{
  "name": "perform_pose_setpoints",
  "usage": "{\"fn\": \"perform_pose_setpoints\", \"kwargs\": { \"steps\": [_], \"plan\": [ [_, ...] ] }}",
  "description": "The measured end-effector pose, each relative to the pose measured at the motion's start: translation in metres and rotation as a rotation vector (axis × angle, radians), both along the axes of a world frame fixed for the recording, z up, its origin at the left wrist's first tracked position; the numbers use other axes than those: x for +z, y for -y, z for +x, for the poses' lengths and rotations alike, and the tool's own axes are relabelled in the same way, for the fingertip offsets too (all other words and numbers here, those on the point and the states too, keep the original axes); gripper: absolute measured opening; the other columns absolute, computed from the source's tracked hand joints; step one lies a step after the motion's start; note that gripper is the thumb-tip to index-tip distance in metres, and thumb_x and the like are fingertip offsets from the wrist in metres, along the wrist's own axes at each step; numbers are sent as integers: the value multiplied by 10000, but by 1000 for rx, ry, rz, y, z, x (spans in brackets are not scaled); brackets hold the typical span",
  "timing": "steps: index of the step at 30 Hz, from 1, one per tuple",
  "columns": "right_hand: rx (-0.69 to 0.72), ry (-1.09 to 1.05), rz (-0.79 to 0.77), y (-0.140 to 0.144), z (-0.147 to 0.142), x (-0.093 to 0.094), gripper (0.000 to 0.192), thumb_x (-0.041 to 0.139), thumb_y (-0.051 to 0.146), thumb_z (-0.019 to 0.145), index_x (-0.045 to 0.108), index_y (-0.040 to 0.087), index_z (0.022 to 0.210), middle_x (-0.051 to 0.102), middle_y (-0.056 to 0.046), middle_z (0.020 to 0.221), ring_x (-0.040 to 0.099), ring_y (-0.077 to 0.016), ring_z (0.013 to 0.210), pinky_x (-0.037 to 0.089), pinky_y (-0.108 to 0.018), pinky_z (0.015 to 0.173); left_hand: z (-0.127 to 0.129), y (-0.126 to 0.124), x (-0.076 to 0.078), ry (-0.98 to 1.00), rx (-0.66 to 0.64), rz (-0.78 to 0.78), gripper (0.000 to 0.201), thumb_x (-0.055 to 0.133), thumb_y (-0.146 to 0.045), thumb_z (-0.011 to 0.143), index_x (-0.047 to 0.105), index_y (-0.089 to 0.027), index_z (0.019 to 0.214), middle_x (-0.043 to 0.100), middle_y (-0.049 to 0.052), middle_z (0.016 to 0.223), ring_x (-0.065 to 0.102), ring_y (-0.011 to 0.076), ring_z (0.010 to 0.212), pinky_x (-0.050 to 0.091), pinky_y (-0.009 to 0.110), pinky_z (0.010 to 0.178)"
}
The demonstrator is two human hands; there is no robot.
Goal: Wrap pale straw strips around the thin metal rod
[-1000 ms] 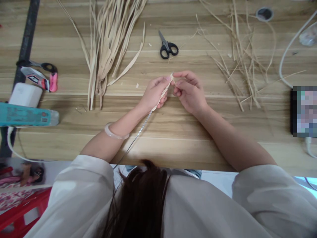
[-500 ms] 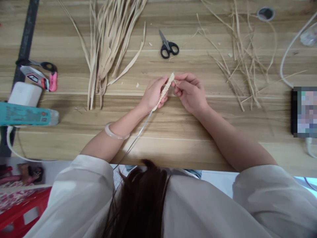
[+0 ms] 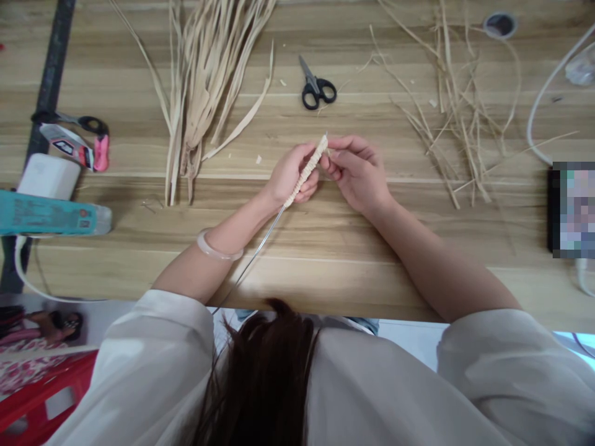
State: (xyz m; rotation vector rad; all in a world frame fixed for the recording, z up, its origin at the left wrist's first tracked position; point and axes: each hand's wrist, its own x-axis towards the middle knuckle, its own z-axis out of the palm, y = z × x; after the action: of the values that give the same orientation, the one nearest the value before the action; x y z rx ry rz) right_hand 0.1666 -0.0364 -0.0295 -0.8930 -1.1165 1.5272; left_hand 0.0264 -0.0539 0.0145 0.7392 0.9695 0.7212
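Observation:
My left hand (image 3: pixel 289 171) is closed around a thin metal wire (image 3: pixel 263 243) whose upper part is bound in a ridged pale plant-fibre wrapping (image 3: pixel 307 173). The wire slants from the tip down to the lower left, bare below the wrapping, and runs past the table's front edge. Close to the wrapped tip, my right hand (image 3: pixel 357 172) pinches with thumb and forefinger. A short bit of pale fibre strip (image 3: pixel 329 152) shows between those fingertips; the rest of it is hidden. Black-handled scissors (image 3: pixel 318 90) lie beyond both hands.
A bundle of dried leaf strips (image 3: pixel 204 93) lies at the back left, and thin loose strands (image 3: pixel 465 118) at the right. On the left are a second pair of scissors (image 3: pixel 88 124), a white adapter (image 3: pixel 49 173) and a teal tube (image 3: pixel 46 214). A phone (image 3: pixel 574 210) sits far right.
The wrapped wire has shifted very slightly to the lower left, and the left fingers under it show a little more. The right hand keeps its pinch near the tip.

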Motion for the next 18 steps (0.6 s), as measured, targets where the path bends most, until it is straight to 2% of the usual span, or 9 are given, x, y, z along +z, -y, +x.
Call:
{"fn": "perform_pose_setpoints", "kwargs": {
  "steps": [9,15,18],
  "plan": [
    [-24,17,-18,0,0,0,149,688,326,759,616,219,832,563,32,614,511,-93,545,415,-238,504,-1,1,1,107,-91,-108,428,208,-519,933,414,-208,723,276,-70,333,201,61,215,100,135,278],
    [-24,13,-25,1,0,1,126,688,309,760,610,215,795,564,32,612,519,-90,555,411,-234,508,1,2,4,99,-49,-160,476,284,-612,899,416,-193,717,283,-73,362,196,38,224,103,134,277],
    [-25,23,-17,0,0,0,119,681,310,772,612,216,798,552,34,601,525,-92,560,411,-234,512,1,1,6,83,-39,-176,479,279,-586,916,414,-186,691,284,-73,367,201,34,224,107,134,277]
  ]
}}
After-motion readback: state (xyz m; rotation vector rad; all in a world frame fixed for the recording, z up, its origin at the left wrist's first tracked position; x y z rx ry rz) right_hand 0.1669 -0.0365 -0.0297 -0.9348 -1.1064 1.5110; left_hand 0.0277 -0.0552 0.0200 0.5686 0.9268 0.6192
